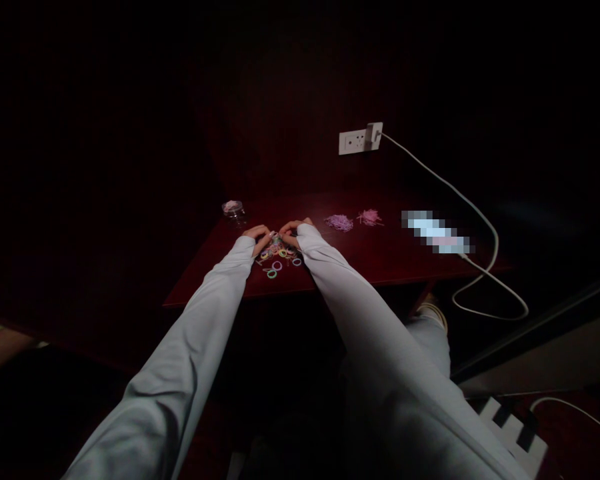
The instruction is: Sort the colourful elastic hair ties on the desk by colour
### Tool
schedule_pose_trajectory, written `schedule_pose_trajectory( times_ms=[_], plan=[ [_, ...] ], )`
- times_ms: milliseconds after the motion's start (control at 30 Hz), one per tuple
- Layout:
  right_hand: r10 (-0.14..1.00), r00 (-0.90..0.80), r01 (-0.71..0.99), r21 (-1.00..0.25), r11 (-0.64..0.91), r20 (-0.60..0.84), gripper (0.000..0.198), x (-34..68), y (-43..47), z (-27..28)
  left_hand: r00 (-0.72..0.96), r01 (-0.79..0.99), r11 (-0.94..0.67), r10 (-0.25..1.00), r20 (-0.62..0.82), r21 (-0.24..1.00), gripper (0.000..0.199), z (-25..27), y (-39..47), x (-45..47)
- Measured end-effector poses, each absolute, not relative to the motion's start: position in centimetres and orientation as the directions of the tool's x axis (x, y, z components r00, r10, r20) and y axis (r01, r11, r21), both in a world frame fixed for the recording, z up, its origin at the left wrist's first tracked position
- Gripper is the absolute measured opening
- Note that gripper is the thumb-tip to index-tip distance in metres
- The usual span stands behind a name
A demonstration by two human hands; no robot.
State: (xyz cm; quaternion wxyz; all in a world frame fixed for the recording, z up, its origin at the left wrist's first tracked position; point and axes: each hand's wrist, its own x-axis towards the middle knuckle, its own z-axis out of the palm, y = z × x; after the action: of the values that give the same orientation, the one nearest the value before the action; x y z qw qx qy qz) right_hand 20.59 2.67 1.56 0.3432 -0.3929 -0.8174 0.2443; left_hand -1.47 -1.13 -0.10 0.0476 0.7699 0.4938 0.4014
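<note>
My left hand [258,237] and my right hand [295,232] meet over a small heap of coloured rubber bands [279,257] on a dark red table [380,257]. Both hands have their fingers curled in, and they seem to pinch a small band piece [277,238] between them. It is too small and dim to tell which fingers hold it. Loose bands in green, pink and yellow lie just in front of my hands. Pale long sleeves cover both arms.
A purple pile [339,223] and a pink pile [369,217] of small pieces lie to the right. A small clear jar [233,210] stands at the back left. A blurred-out flat object [437,233] lies at right, its white cable [480,220] running to a wall socket [360,139].
</note>
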Motion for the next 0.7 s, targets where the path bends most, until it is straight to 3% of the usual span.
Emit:
schedule_pose_trajectory(
  times_ms=[400,700],
  plan=[
    [0.769,-0.525,0.428,-0.668,0.609,0.364,0.021,20.48,2.35,1.83,0.189,0.723,-0.5,0.807,0.56,0.476,0.046,0.23,-1.51,-1.14],
    [0.785,-0.5,0.433,-0.679,0.593,0.366,0.009,20.55,2.18,1.99,0.196,0.727,-0.497,0.812,0.549,0.475,0.047,0.27,-1.54,-1.2]
  ],
)
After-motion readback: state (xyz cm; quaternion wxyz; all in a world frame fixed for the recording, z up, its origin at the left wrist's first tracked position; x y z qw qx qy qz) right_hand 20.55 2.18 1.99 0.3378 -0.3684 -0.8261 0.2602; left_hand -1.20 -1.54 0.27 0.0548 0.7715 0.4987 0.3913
